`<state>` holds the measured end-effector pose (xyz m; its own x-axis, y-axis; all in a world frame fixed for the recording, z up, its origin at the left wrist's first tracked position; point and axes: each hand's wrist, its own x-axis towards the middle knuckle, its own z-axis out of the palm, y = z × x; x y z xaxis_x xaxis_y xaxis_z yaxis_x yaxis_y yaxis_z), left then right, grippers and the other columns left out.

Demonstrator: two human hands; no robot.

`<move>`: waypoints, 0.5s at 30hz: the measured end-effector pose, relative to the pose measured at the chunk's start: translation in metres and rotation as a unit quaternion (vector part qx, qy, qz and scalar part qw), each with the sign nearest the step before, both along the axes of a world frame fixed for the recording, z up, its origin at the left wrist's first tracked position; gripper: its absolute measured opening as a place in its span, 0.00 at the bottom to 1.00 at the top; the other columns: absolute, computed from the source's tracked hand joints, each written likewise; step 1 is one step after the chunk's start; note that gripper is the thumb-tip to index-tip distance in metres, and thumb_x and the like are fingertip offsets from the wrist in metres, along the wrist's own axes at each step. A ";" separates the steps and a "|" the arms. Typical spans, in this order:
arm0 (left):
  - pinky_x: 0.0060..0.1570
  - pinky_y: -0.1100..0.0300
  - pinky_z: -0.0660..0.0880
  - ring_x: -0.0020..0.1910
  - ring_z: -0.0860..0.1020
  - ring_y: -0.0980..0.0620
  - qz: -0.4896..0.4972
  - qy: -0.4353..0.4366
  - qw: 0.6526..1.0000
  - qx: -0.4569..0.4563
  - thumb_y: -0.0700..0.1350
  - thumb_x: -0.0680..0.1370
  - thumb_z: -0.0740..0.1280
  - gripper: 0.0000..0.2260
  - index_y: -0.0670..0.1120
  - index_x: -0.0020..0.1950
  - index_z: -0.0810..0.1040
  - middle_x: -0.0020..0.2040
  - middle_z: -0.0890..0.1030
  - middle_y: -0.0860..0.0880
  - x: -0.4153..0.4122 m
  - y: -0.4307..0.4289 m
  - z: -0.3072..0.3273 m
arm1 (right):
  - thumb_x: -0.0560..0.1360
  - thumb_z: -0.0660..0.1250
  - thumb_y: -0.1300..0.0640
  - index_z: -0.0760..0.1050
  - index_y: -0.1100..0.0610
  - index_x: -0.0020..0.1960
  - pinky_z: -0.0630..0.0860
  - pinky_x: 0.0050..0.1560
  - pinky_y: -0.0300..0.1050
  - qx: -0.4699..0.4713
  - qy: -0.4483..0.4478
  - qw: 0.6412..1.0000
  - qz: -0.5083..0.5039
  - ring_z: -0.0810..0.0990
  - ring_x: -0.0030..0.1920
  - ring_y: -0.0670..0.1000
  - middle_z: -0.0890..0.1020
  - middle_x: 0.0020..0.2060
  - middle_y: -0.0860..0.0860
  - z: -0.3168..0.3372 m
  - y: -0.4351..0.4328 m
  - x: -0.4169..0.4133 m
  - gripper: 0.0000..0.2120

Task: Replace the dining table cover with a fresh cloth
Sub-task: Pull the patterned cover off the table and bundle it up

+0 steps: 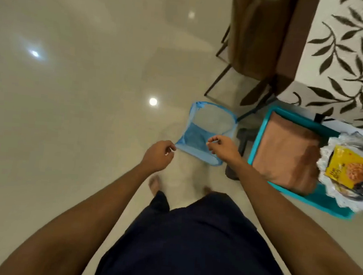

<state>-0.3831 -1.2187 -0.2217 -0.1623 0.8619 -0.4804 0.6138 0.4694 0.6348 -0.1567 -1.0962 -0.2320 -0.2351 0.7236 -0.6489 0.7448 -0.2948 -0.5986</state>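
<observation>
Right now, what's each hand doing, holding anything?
Left hand: loosely curled, holding nothing visible.
Right hand: fingers pinched near the blue mesh hamper rim; actual grip cannot be told.

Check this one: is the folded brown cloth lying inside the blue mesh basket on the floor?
No, the folded brown cloth lies in the teal tray, beside the blue mesh basket, which looks empty.

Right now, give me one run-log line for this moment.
left hand: empty, curled | right hand: over blue mesh hamper, contact unclear | folded brown cloth: in teal tray | table cover: on
</observation>
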 end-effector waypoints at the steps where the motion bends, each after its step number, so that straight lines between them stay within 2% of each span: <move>1: 0.50 0.52 0.76 0.46 0.79 0.48 0.000 -0.001 1.000 0.006 0.39 0.76 0.67 0.08 0.46 0.53 0.81 0.47 0.81 0.46 -0.013 0.006 0.002 | 0.74 0.73 0.53 0.78 0.48 0.43 0.82 0.54 0.58 0.008 -0.003 1.000 -0.007 0.85 0.43 0.54 0.84 0.37 0.49 0.010 0.004 -0.015 0.04; 4: 0.50 0.53 0.76 0.48 0.79 0.47 -0.023 -0.009 0.999 0.027 0.40 0.76 0.66 0.09 0.45 0.54 0.81 0.48 0.81 0.45 -0.047 0.044 0.012 | 0.75 0.72 0.54 0.80 0.49 0.46 0.81 0.53 0.56 0.056 -0.006 0.998 -0.014 0.84 0.45 0.54 0.84 0.40 0.51 0.033 0.034 -0.051 0.01; 8: 0.50 0.52 0.77 0.47 0.79 0.50 -0.075 -0.015 0.995 0.056 0.41 0.76 0.65 0.09 0.48 0.54 0.81 0.48 0.80 0.48 -0.064 0.113 0.027 | 0.76 0.72 0.55 0.82 0.52 0.52 0.77 0.48 0.49 0.119 -0.018 0.992 -0.044 0.83 0.45 0.54 0.83 0.40 0.53 0.062 0.090 -0.059 0.05; 11: 0.51 0.53 0.76 0.48 0.78 0.50 -0.137 -0.015 0.986 0.094 0.41 0.76 0.65 0.09 0.48 0.54 0.81 0.48 0.79 0.50 -0.073 0.193 0.040 | 0.76 0.72 0.53 0.82 0.51 0.53 0.78 0.53 0.51 0.163 -0.001 0.980 -0.110 0.82 0.47 0.52 0.84 0.43 0.53 0.074 0.152 -0.054 0.07; 12: 0.51 0.53 0.76 0.48 0.78 0.50 -0.161 -0.021 0.981 0.101 0.41 0.76 0.65 0.09 0.48 0.54 0.81 0.48 0.79 0.50 -0.072 0.210 0.045 | 0.76 0.72 0.52 0.81 0.51 0.54 0.77 0.54 0.51 0.174 0.001 0.976 -0.132 0.82 0.49 0.52 0.84 0.45 0.52 0.075 0.166 -0.051 0.08; 13: 0.51 0.53 0.76 0.49 0.78 0.50 -0.193 -0.019 0.975 0.105 0.41 0.76 0.65 0.09 0.48 0.54 0.81 0.48 0.80 0.49 -0.073 0.261 0.050 | 0.76 0.72 0.52 0.81 0.51 0.56 0.77 0.55 0.49 0.185 -0.003 0.967 -0.174 0.82 0.50 0.51 0.84 0.47 0.51 0.077 0.200 -0.049 0.09; 15: 0.50 0.54 0.76 0.49 0.78 0.50 -0.204 -0.009 0.968 0.144 0.42 0.76 0.65 0.09 0.48 0.54 0.81 0.49 0.80 0.49 -0.074 0.300 0.064 | 0.77 0.72 0.51 0.78 0.49 0.61 0.76 0.57 0.46 0.196 -0.008 0.962 -0.189 0.80 0.51 0.49 0.82 0.52 0.51 0.081 0.223 -0.048 0.13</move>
